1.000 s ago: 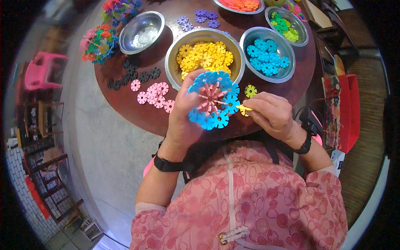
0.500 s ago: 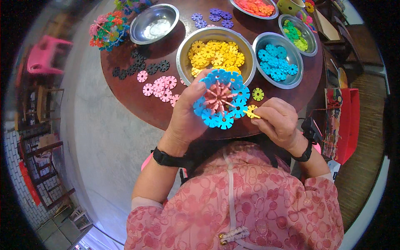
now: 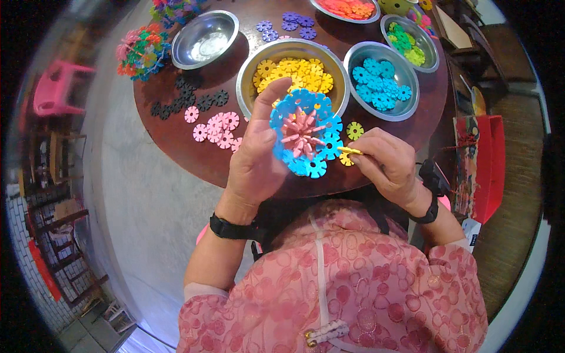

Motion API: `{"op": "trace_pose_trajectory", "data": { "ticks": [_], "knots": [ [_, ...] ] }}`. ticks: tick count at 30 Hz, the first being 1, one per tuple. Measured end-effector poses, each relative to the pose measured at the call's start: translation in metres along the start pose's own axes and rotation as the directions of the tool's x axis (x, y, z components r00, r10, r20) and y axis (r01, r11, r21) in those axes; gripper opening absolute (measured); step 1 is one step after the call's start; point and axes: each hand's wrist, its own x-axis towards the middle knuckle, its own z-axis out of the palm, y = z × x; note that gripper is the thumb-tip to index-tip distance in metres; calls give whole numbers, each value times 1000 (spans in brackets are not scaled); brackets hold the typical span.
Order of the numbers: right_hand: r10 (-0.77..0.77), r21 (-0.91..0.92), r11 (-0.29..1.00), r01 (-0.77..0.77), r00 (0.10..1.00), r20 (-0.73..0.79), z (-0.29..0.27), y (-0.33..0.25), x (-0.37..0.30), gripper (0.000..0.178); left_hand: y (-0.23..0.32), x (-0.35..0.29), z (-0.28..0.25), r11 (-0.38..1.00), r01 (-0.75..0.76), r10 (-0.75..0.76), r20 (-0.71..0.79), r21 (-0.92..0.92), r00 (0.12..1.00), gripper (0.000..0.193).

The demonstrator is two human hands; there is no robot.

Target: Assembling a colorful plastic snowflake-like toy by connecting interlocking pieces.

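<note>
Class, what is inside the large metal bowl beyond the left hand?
Yellow notched discs lie heaped in the large metal bowl. The left hand and the blue and pink disc model cover part of its near side; anything beneath the top discs is hidden.

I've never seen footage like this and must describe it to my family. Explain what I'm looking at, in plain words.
There is no machine here: these are a person's own bare hands. Every picture comes from one wide fisheye camera worn on the person's head, looking down, so straight edges bend near the rim.

The left hand holds a rounded blue-and-pink piece, blue discs outside and pink spikes in the middle. The right hand pinches a thin yellow disc close to the blue edge; I can't tell whether they touch.

On the dark red table are metal bowls holding yellow discs, blue discs, green discs and orange discs. Loose black discs, pink discs and purple discs lie around them.
</note>
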Motion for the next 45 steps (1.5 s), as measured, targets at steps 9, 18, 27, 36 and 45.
{"op": "trace_pose_trajectory", "data": {
  "ticks": [9, 18, 27, 36, 45],
  "knots": [
    [485, 631, 644, -432, 869, 100, -2, 5, -7, 16, 5, 0, -10, 898, -4, -91, -195, -439, 977, 69],
    [611, 777, 310, -548, 741, 278, -5, 9, -2, 14, 4, -4, -3, 989, 22, -58, -252, -143, 966, 79],
    [194, 144, 972, -188, 981, -29, -5, 3, -1, 8, -13, -5, 1, 989, 52, -82, -213, -141, 974, 65],
    [159, 150, 979, -141, 980, -117, -2, 5, -1, 9, -6, -5, 11, 997, 60, -67, -194, -41, 979, 90],
    [49, -41, 998, -53, 994, -94, -2, 1, -1, 7, -16, -3, 7, 998, 16, -26, -188, -57, 982, 87]
  ]
}}
